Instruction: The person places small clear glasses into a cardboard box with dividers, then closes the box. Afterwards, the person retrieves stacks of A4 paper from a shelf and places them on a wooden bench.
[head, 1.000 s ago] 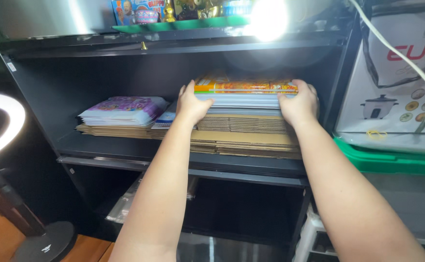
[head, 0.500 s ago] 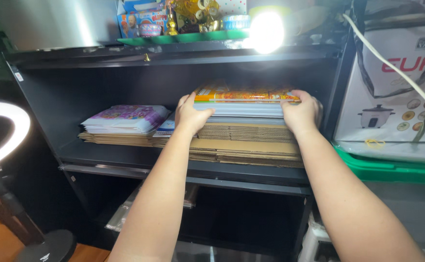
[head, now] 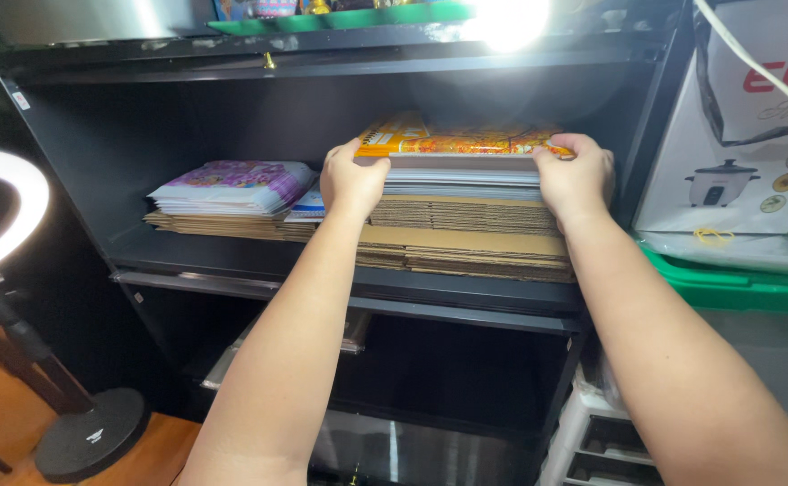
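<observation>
Spiral-bound orange book (head: 452,142) tops a stack of white sheets (head: 461,180) on flattened cardboard (head: 466,243) at the black shelf's (head: 232,256) right end. Left hand (head: 351,180) and right hand (head: 578,175) clasp the stack's two sides, fingers curled over the top.

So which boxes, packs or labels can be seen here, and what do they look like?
Appliance box: right of the cabinet, white, with cooker picture and round food pictures.
Purple-wrapped pack: left on the shelf, flat, purple and white.
Small white label: cabinet's upper left edge.
Orange pictured stack: between left hand and right hand.
</observation>
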